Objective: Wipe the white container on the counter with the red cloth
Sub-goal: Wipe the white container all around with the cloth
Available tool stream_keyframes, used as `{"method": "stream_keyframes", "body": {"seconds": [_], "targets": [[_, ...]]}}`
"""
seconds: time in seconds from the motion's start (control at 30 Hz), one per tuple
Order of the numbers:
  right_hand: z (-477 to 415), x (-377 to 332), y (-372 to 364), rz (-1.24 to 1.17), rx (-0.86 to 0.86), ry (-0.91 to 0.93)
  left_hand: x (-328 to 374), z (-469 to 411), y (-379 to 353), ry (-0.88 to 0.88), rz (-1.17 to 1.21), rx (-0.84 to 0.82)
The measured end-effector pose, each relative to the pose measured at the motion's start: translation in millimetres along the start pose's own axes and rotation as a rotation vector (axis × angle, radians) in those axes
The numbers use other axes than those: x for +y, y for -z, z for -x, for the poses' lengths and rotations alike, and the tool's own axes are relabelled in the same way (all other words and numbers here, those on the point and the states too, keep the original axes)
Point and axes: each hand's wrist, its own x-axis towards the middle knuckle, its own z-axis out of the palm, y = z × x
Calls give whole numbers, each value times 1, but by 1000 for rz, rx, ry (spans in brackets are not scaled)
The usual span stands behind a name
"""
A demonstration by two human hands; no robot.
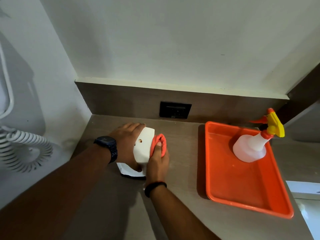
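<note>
The white container [143,146] lies tilted on the brown counter [183,153], with a small hole in the face turned toward me. My left hand [127,141] grips it from the left and over its far end; a dark watch is on that wrist. My right hand [157,161] holds the bunched red cloth [160,142] pressed against the container's right side. A white flap or lid [129,171] shows under the container, partly hidden by both hands.
An orange tray [242,187] sits to the right with a white spray bottle [251,146], yellow trigger, standing at its far end. A black wall socket [174,110] is behind. A coiled white cord [26,146] hangs by the left wall.
</note>
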Motion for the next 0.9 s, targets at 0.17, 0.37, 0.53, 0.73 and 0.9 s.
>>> {"method": "stream_keyframes", "body": {"seconds": [0.17, 0.37, 0.53, 0.73, 0.9], "targets": [[-18, -22, -1, 67, -51, 96, -2, -1, -3, -2, 6, 14], [-30, -8, 5, 148, -42, -81, 0, 0, -4, 33, -20, 3], [-10, -6, 15, -55, 54, -282, 0, -1, -4, 37, -16, 20], [-7, -50, 16, -328, -91, -150, -13, 20, 2, 108, 257, 39], [-8, -69, -7, 619, -293, 568, -24, 36, 2, 178, 531, 94]]}}
